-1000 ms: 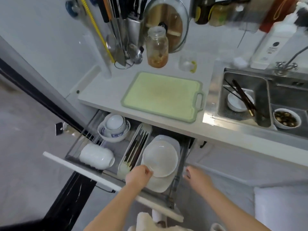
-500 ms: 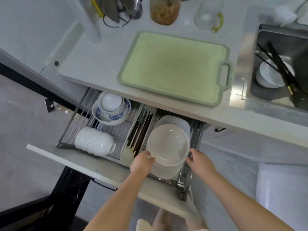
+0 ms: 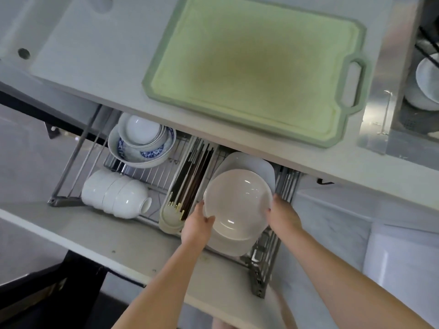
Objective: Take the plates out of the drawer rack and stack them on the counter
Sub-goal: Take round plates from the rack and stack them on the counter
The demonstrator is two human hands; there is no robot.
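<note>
Nearest, two bare forearms reach over the drawer's white front panel (image 3: 99, 241) into the wire drawer rack (image 3: 266, 257). The left hand (image 3: 196, 227) has its fingers clamped on the near-left rim of the top plate (image 3: 237, 203), thumb over the rim; the right hand (image 3: 282, 213) presses its fingers against the right rim of the same plate. That round plate sits on a stack of larger white plates (image 3: 251, 162) in the rack's right compartment, tight against the right-hand wire rails.

Just left of the stack a narrow tray of chopsticks (image 3: 190, 179) runs front to back. Further left, a row of white bowls (image 3: 116, 193) lies on its side near the drawer's front-left corner, and behind it blue-patterned bowls (image 3: 142, 141) are nested, partly under the surface's front edge.

On the surface (image 3: 95, 51) above, a green cutting board (image 3: 256, 67) lies near the front edge; bare room shows to its left. At the far right, the metal sink (image 3: 380, 96) holds a white bowl (image 3: 427, 79).
</note>
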